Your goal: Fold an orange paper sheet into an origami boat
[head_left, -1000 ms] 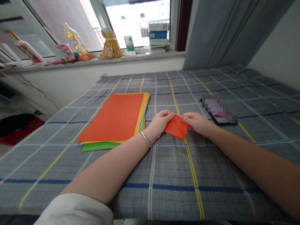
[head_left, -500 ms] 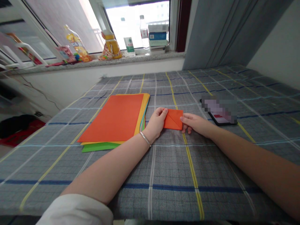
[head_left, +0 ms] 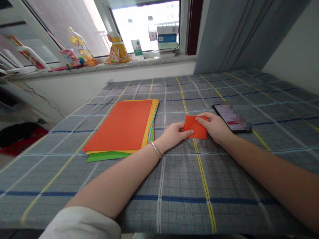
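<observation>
Between my two hands is a small folded square of orange paper (head_left: 196, 128), held just above the checked cloth, with a slanting fold line on its face. My left hand (head_left: 173, 134), with a silver bangle at the wrist, pinches its left side, thumb on the front near the lower edge. From the right, my right hand (head_left: 213, 126) grips the top right part, its thumb lying on the front. Fingers of both hands are partly hidden behind the paper. A stack of coloured paper (head_left: 122, 124), an orange sheet on top, lies left of my hands.
A phone (head_left: 228, 116), partly blurred out, lies just beyond my right hand. The grey checked cloth (head_left: 184, 179) covers the surface under everything. At the back, a window sill (head_left: 149, 61) carries bottles, a tube and stacked boxes. A grey curtain (head_left: 224, 36) hangs at the right.
The folded orange paper has moved a little to the right and turned slightly. My right hand has shifted its grip from the right edge to the top right; my left thumb now sits lower.
</observation>
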The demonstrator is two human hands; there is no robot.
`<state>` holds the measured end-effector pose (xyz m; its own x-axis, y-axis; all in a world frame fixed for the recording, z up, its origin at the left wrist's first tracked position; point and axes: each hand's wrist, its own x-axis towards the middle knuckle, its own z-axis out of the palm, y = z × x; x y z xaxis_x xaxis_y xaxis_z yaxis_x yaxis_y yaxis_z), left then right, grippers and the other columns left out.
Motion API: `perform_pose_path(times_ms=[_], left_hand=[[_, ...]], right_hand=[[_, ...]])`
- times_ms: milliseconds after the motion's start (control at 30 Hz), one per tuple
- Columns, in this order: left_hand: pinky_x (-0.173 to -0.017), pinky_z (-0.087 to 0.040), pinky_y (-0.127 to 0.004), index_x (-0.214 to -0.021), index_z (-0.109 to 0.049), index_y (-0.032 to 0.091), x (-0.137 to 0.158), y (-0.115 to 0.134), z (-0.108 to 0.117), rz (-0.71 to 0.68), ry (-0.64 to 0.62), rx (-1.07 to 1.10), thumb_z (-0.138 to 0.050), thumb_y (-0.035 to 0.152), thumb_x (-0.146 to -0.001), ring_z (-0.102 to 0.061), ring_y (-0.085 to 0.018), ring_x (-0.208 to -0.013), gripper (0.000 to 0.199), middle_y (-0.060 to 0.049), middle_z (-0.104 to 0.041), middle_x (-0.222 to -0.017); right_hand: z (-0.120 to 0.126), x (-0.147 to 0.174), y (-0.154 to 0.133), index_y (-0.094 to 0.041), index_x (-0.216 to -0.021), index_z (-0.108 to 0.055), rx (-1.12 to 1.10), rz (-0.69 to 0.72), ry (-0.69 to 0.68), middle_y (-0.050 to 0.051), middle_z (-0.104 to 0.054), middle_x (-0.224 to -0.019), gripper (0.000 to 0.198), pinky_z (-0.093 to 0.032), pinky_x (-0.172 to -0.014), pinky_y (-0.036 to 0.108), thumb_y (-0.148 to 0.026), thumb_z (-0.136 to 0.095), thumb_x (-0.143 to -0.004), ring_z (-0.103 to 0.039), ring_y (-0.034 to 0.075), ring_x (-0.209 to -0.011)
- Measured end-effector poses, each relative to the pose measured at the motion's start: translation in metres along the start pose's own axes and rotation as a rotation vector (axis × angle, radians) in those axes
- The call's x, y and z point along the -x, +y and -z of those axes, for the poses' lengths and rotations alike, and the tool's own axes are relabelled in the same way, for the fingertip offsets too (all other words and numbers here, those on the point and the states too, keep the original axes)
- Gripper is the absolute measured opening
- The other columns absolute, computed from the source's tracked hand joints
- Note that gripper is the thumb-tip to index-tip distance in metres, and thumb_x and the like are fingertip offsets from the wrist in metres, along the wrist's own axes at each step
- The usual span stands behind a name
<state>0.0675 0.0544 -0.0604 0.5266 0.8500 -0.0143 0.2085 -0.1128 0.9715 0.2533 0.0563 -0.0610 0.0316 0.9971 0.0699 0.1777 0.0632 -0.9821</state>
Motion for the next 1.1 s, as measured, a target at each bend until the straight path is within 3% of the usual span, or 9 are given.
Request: perform_pose_path(times_ms=[200, 333, 433, 633, 933, 1033, 1100], left_hand=[[-0.056, -0.036, -0.021, -0.080, -0.065, 0.011, -0.002, 0.000, 0.001, 0.015, 0.058, 0.168, -0.069, 0.029, -0.078, -0.047, -0.007, -0.054, 0.018, 0.002, -0.059, -0.063], [-0.070, -0.045, -0.024, -0.090, -0.069, 0.012, -0.002, -0.001, 0.000, 0.016, 0.075, 0.238, -0.068, 0.025, -0.079, -0.058, -0.010, -0.067, 0.017, -0.002, -0.069, -0.079], [-0.077, -0.045, -0.026, -0.092, -0.071, 0.013, 0.000, 0.001, 0.000, 0.021, 0.023, 0.134, -0.063, 0.023, -0.084, -0.061, -0.012, -0.073, 0.015, -0.003, -0.072, -0.087], [-0.063, -0.038, -0.024, -0.070, -0.066, 0.013, 0.002, 0.003, 0.002, 0.009, -0.035, -0.042, -0.059, 0.026, -0.087, -0.051, -0.010, -0.059, 0.023, -0.001, -0.065, -0.065], [-0.069, -0.044, -0.024, -0.081, -0.066, 0.014, 0.001, 0.001, 0.003, 0.036, -0.076, -0.043, -0.058, 0.029, -0.089, -0.057, -0.011, -0.064, 0.019, -0.001, -0.069, -0.069], [-0.069, -0.045, -0.023, -0.078, -0.065, 0.013, 0.001, 0.000, 0.004, 0.030, -0.098, 0.009, -0.057, 0.026, -0.088, -0.056, -0.010, -0.064, 0.018, -0.003, -0.070, -0.072], [-0.067, -0.045, -0.022, -0.076, -0.065, 0.013, 0.000, -0.001, 0.004, 0.011, -0.087, 0.033, -0.057, 0.027, -0.089, -0.055, -0.010, -0.062, 0.021, -0.004, -0.069, -0.071]], right_hand=[[-0.005, 0.002, 0.004, -0.025, -0.089, -0.063, -0.146, -0.048, -0.121, 0.007, -0.073, -0.094, 0.031, -0.057, -0.082, 0.043, -0.052, -0.068, -0.076, -0.069, 0.025, -0.087], [-0.006, 0.002, 0.004, -0.024, -0.080, -0.063, -0.248, -0.117, -0.183, 0.009, -0.074, -0.094, 0.026, -0.056, -0.086, 0.045, -0.050, -0.068, -0.077, -0.070, 0.027, -0.089], [-0.005, 0.002, 0.004, -0.024, -0.081, -0.063, -0.292, -0.132, -0.175, 0.008, -0.075, -0.094, 0.023, -0.056, -0.088, 0.046, -0.046, -0.068, -0.078, -0.071, 0.027, -0.087], [-0.006, 0.002, 0.006, -0.024, -0.087, -0.065, -0.240, -0.111, -0.136, 0.008, -0.074, -0.090, 0.033, -0.057, -0.081, 0.043, -0.056, -0.058, -0.084, -0.070, 0.027, -0.089], [-0.005, 0.000, 0.010, -0.024, -0.092, -0.066, -0.303, -0.022, -0.056, 0.008, -0.074, -0.087, 0.043, -0.057, -0.068, 0.039, -0.064, -0.058, -0.081, -0.069, 0.028, -0.089], [-0.004, -0.001, 0.012, -0.023, -0.089, -0.065, -0.316, 0.024, -0.021, 0.006, -0.072, -0.081, 0.047, -0.054, -0.061, 0.035, -0.068, -0.056, -0.081, -0.068, 0.024, -0.077], [-0.004, 0.001, 0.010, -0.022, -0.084, -0.063, -0.244, -0.013, -0.068, 0.005, -0.069, -0.073, 0.045, -0.049, -0.052, 0.031, -0.066, -0.061, -0.078, -0.062, 0.019, -0.061]])
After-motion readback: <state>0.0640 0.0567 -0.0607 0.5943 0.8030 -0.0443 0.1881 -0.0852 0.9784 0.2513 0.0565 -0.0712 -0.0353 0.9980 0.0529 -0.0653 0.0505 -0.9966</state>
